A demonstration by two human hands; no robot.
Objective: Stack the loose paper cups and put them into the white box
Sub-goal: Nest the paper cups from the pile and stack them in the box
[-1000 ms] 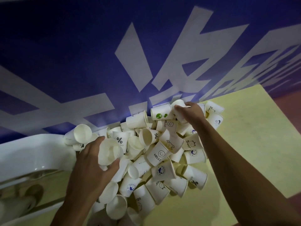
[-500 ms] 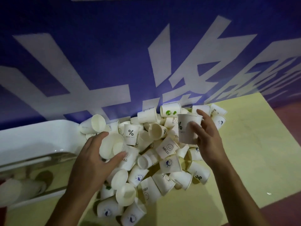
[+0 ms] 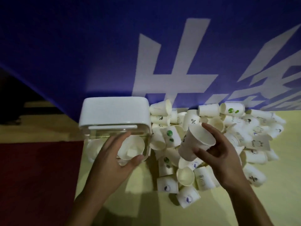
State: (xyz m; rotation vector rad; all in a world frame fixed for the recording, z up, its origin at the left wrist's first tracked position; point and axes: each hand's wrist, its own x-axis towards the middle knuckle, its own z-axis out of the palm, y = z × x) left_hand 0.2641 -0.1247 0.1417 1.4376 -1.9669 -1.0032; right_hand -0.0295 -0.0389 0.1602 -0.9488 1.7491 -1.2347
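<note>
A heap of loose white paper cups (image 3: 216, 136) lies on the pale yellow surface, right of centre. The white box (image 3: 114, 113) stands to its left, with a white top and a clear front wall. My left hand (image 3: 114, 159) holds a paper cup (image 3: 131, 148) with its mouth facing me, right in front of the box's clear wall. My right hand (image 3: 218, 154) grips another white cup (image 3: 195, 142) above the near side of the heap, tilted with its mouth up and to the right. More cups show dimly through the box wall.
A blue banner (image 3: 146, 46) with large white characters rises right behind the box and the heap. The yellow surface (image 3: 244, 201) extends to the right and toward me. A dark red floor (image 3: 32, 176) lies to the left.
The view has swung left, bringing the whole box into sight. My left hand carried its cup from the heap over to the box front. My right hand brought its picked cup nearer and to the left.
</note>
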